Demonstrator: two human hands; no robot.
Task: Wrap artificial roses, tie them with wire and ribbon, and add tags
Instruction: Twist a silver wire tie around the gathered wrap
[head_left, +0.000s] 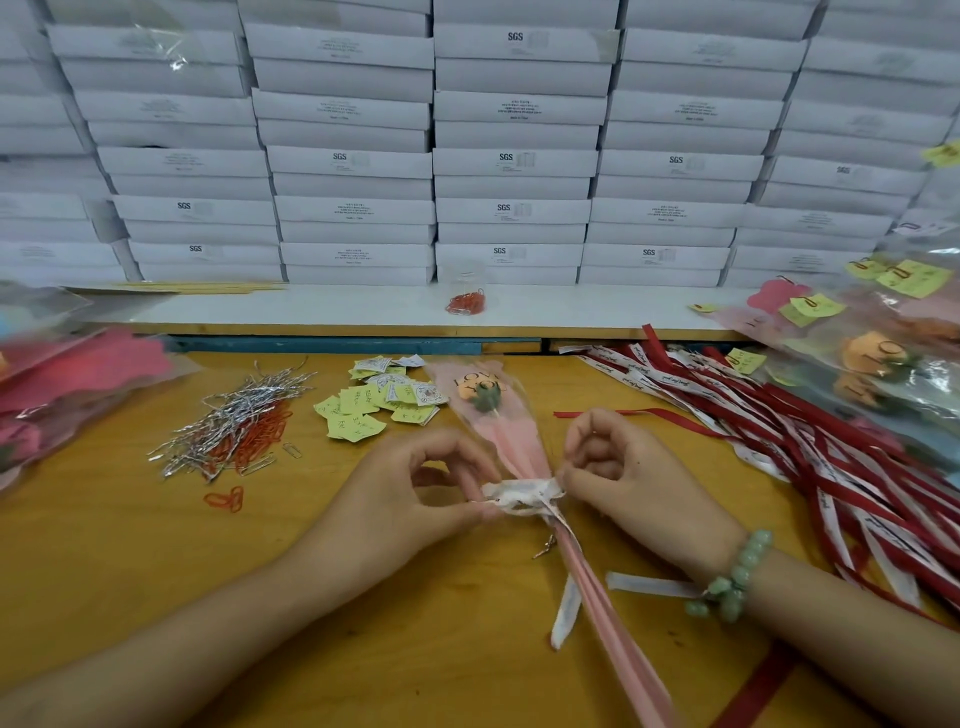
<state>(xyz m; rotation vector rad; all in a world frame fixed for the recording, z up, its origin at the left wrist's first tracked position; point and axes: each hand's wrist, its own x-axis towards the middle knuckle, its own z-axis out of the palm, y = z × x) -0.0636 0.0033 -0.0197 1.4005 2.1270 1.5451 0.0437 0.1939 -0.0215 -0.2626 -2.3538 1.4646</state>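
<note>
- 2 hands at 1 wrapped rose (498, 415), which lies flat on the wooden table (156, 571): bloom at the far end, pink stem sleeve running toward the camera.
- White ribbon (522, 498) sits around the rose's narrow neck, directly between the 2 hands.
- Left hand (415, 493): left of the rose neck, thumb and forefinger curled in and pinching the ribbon's left end; the fingertips (475, 486) touch the sleeve.
- Right hand (623, 467): right of the rose neck, fingers curled and bunched, tips pinching the ribbon's right end just beside the sleeve. Green bead bracelet (737, 577) on that wrist.
- 2 loose ribbon tails: 1 hangs along the stem's left side, 1 runs right of the stem toward the bracelet.
- Wire twist (544, 546) pokes out just below the ribbon, left of the stem.
- Yellow and white tags (384, 400): heap just left of the bloom.
- Silver wire ties (234, 415) and orange paper clips (260, 436): further left of the rose, mixed together.
- Red and white ribbon strips (831, 441): spread right of the rose.
- Finished tagged roses (883, 353): stacked far right, beyond the strips.
- Stacked white boxes (514, 156): wall behind the rose.
</note>
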